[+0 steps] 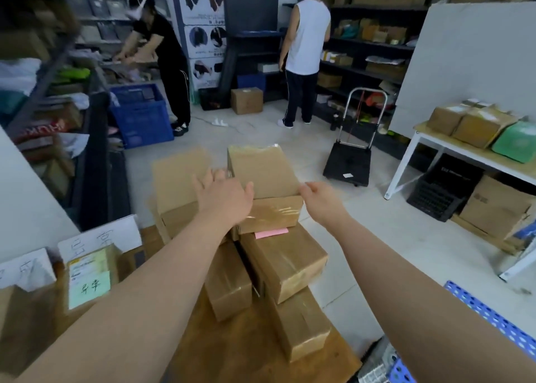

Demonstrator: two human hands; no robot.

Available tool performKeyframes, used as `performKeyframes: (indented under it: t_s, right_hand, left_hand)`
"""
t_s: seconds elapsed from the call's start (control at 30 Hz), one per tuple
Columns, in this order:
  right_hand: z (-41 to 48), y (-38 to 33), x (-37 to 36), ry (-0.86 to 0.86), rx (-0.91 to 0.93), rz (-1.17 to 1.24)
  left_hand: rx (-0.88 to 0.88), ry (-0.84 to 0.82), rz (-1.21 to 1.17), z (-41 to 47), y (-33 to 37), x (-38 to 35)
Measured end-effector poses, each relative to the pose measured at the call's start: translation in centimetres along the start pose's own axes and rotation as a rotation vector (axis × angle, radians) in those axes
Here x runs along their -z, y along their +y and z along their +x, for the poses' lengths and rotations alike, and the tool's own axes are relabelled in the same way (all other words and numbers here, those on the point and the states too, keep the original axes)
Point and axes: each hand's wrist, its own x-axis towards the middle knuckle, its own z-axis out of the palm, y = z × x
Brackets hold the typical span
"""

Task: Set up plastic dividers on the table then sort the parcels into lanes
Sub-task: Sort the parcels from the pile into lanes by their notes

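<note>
A taped brown cardboard parcel (262,171) is sitting atop a pile of similar brown cardboard boxes (285,261) on the wooden tabletop (232,350). The left hand (224,198) is pressing against this parcel's near left edge, its fingers (214,177) spread apart and fairly straight. The right hand (322,201) is touching the parcel's near right corner with its thumb; whether its fingers are curling I cannot tell. White plastic dividers with handwritten characters (98,237) are standing left of the parcel, nearer the camera.
</note>
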Motion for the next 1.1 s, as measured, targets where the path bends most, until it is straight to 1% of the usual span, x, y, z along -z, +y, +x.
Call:
performKeyframes:
  t_s: [0.13,0.27,0.5,0.57,0.63,0.67,0.77,0.93,1.03,1.1]
  right_hand:
    - [1.2,0.7,0.1,-0.104,-0.014,0.166]
    - [1.4,1.5,0.4,-0.094,-0.019,0.286]
    - [-1.4,2.9,1.9,-0.060,0.004,0.473]
    - [-2.3,3.0,2.2,-0.024,0.016,0.527]
    - [-3.4,2.9,2.5,0.016,0.034,0.609]
    - [-4.0,2.7,2.7,0.036,0.041,0.658]
    - [-6.1,2.2,3.3,0.080,0.059,0.781]
    - [-10.1,1.7,3.7,0.080,0.060,0.833]
    - [-12.9,1.6,3.1,0.037,0.095,0.769]
    - [-14.8,1.6,2.6,-0.012,0.100,0.699]
  left_hand:
    - [0.063,0.003,-0.011,0.7,1.0,-0.9]
    - [0.063,0.064,-0.034,0.3,2.5,-0.8]
    - [0.026,0.197,-0.204,-2.1,4.2,-0.6]
    - [-0.010,0.262,-0.332,-3.1,4.3,-0.8]
    - [-0.068,0.310,-0.552,-4.7,4.4,-0.8]
    - [-0.082,0.306,-0.666,-5.7,4.5,-0.7]
    - [-0.042,0.255,-0.951,-8.5,4.7,-0.6]
    - [0.054,0.130,-1.253,-12.5,3.3,-1.6]
    - [0.067,0.049,-1.424,-15.4,1.7,-2.6]
    - [0.103,0.008,-1.478,-17.0,0.3,-3.4]
